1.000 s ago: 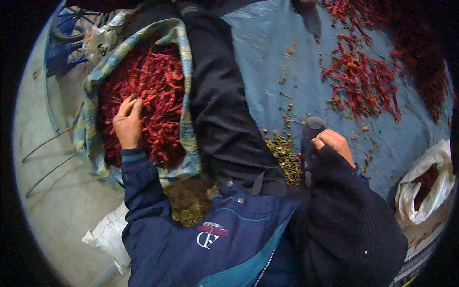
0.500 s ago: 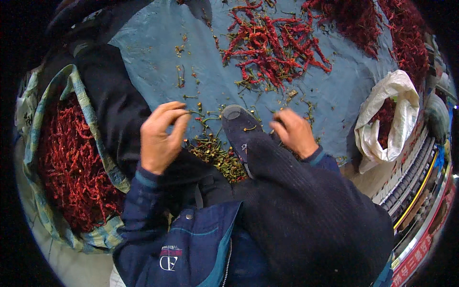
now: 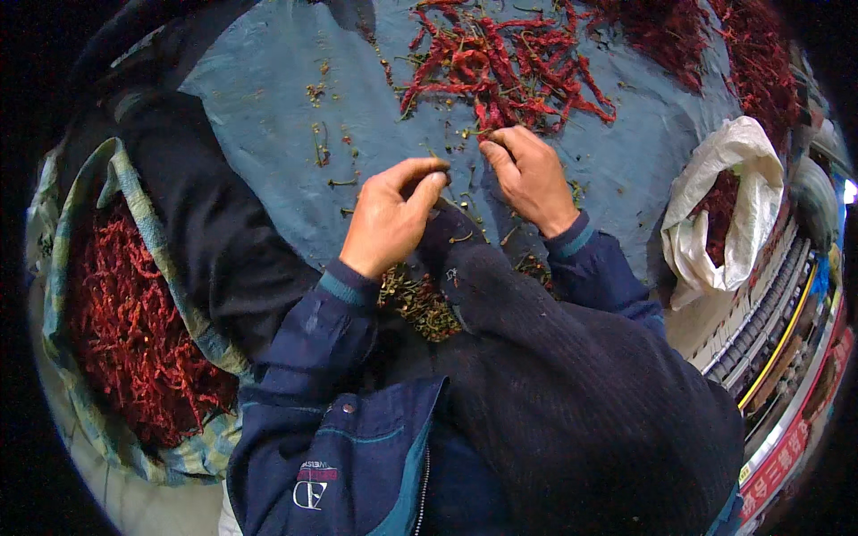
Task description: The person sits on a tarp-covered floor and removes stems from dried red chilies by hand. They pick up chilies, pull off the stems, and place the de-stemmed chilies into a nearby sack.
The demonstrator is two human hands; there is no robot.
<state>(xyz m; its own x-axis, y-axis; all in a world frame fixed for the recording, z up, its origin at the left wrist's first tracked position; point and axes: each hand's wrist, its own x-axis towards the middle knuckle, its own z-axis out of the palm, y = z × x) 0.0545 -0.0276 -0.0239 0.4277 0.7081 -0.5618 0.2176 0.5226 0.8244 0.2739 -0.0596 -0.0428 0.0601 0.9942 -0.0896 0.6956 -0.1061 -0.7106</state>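
Note:
My left hand is raised above my dark-socked foot, fingers curled and pinched; whether they hold anything is too small to tell. My right hand pinches a dried red chilli at the near edge of a loose heap of chillies on the blue sheet. Green stems and bits are piled beside my foot and scattered up the sheet.
At the left, past my outstretched leg, a checked sack holds red chillies. A white sack stands at the right with chillies inside. More dark red chillies are heaped at the upper right.
My left hand moved from the checked sack to above my foot. My right hand moved forward to the chilli heap and closed on a chilli. The view swung rightward.

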